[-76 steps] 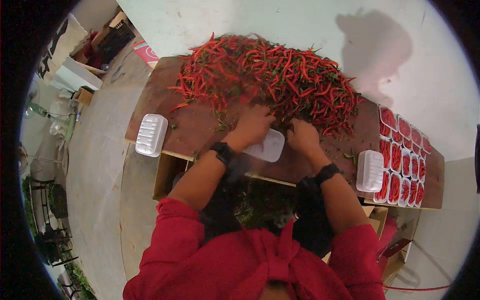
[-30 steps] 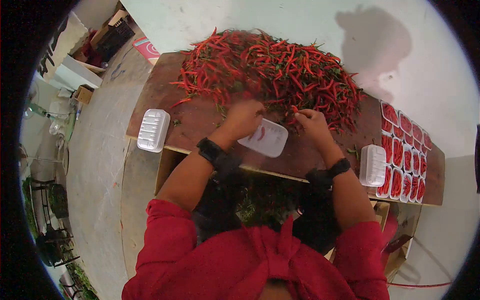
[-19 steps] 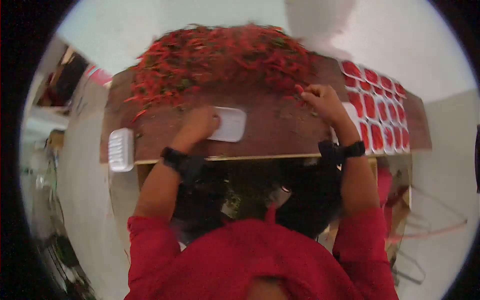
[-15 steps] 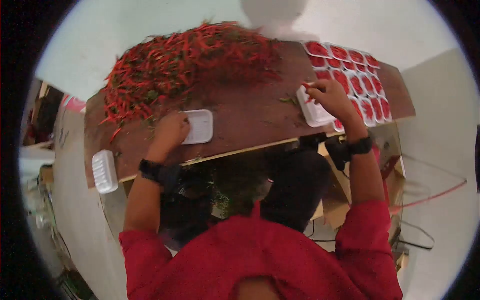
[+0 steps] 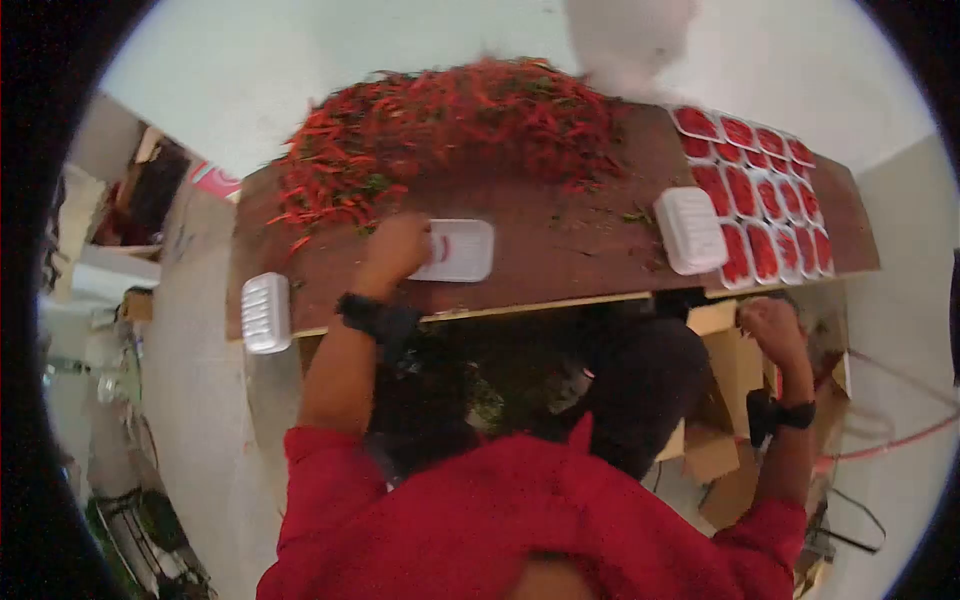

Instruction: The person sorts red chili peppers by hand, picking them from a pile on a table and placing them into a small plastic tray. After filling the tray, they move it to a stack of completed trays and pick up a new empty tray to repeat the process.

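Note:
My left hand (image 5: 396,251) grips the left end of a white foam tray (image 5: 462,250) on the brown table (image 5: 560,250); one red chilli lies in the tray. A big heap of red chillies (image 5: 450,125) covers the far side of the table just beyond this hand. My right hand (image 5: 770,325) is off the table, below its front right edge, above cardboard boxes (image 5: 730,370). Its fingers are curled into a fist; whether it holds anything is hidden.
A stack of white trays (image 5: 690,228) sits at the right, beside rows of trays filled with chillies (image 5: 765,195). Another stack of trays (image 5: 265,312) overhangs the table's front left corner. A wall runs behind the table. Red cable lies on the floor at the right.
My right hand has left the tray stack on the table and dropped below the front right edge, over the boxes. My left hand stays on the white tray. The view has swung.

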`<state>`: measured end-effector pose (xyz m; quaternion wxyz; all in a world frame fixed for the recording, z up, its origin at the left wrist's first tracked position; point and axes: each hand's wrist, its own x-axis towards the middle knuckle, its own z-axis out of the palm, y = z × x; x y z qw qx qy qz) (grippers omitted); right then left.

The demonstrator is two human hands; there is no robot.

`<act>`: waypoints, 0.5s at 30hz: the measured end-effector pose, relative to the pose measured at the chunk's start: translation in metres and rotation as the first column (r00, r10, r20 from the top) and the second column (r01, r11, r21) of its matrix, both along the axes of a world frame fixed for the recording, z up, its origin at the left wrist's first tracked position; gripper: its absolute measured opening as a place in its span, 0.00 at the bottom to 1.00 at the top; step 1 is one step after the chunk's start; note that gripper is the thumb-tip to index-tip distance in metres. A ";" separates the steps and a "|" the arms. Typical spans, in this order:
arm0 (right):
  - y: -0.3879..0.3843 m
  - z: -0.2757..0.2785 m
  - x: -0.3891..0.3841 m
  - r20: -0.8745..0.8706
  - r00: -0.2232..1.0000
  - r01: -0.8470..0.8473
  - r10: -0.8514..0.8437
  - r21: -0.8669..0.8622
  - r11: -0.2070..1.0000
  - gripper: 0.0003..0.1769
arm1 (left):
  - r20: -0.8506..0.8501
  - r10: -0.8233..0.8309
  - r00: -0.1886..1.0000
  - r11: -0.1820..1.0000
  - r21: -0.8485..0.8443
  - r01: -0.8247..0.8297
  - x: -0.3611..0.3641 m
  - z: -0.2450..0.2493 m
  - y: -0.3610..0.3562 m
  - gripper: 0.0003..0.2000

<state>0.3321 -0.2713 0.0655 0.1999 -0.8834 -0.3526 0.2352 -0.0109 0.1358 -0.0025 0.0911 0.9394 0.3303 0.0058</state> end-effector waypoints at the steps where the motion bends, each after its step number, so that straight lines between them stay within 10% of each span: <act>1: 0.024 0.017 -0.011 -0.013 1.000 -0.025 0.025 0.018 1.000 0.14 | -0.028 0.015 1.000 1.000 -0.002 -0.015 0.001 0.002 0.001 0.11; 9: 0.214 0.050 -0.125 0.320 0.745 -0.655 0.585 0.185 0.733 0.12 | 0.184 0.115 0.976 0.992 0.022 -0.121 -0.012 -0.013 0.007 0.10; 15: 0.267 -0.030 -0.167 0.052 0.736 -0.675 0.675 0.128 0.727 0.12 | 0.107 0.127 0.986 0.988 -0.103 -0.116 -0.016 -0.010 -0.002 0.12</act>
